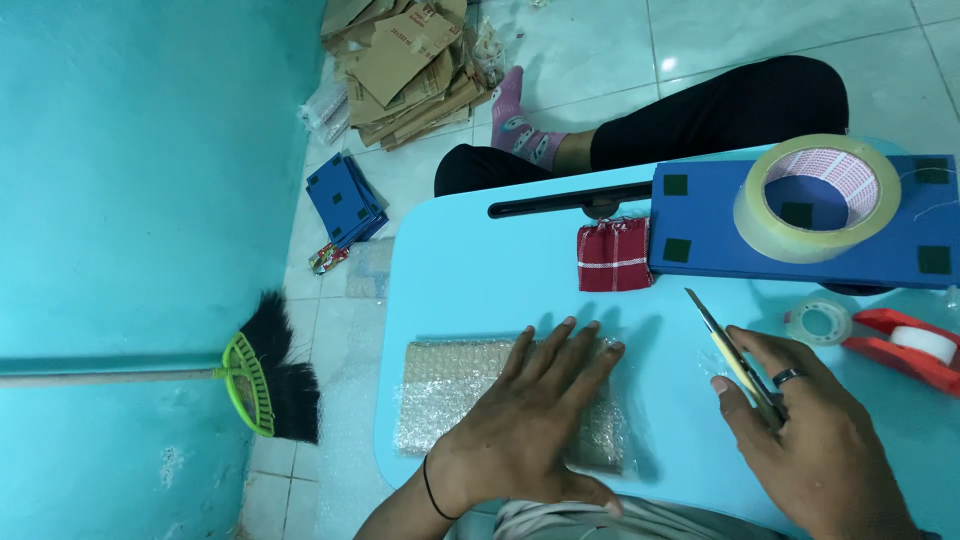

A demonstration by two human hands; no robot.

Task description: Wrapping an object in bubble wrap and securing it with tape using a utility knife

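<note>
bubble wrap parcel [455, 395] lies flat on the light blue table [480, 270], near the front edge, with the left hand [530, 425] pressed on its right half, fingers spread and palm down, gripping nothing. the right hand [815, 440] rests on the table to the right, well apart from the parcel, with its fingers closed around a utility knife [735, 358] whose blade points away from the person. judged from this layout, the wrapping stage is largely complete: the item inside is fully covered and the wrap sits folded around it. whether the seam under the palm is taped cannot be told. no tape shows on the visible part of the wrap, so sealing probably remains. a small tape roll [820, 322] and a red tape dispenser [905, 345] sit just beyond the right hand. a large clear tape roll [815, 200] rests on a blue board [700, 225] at the far side. a red checked cloth bundle [613, 255] lies beside that board, unwrapped. another person's legs [700, 120] rest on the tiled floor [780, 40] beyond the table.
</note>
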